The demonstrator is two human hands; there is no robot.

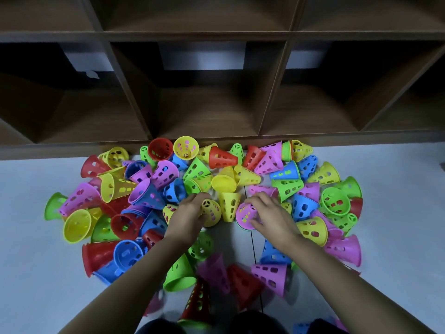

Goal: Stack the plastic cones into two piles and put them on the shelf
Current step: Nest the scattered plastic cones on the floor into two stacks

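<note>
Several perforated plastic cones in red, yellow, green, blue and pink lie scattered on the pale floor in front of a dark wooden shelf [207,138]. My left hand [190,213] grips an upright yellow cone [212,212] near the middle of the heap. My right hand [269,213] holds a pink cone [244,213] that stands on a short stack with a green rim showing below it. Another yellow cone [230,206] stands between the two.
The shelf's open compartments [207,109] sit just beyond the heap, at floor level. Loose cones surround both arms, with a green one [179,273] and a red one [197,302] close to my knees. Bare floor [36,261] lies at far left and right.
</note>
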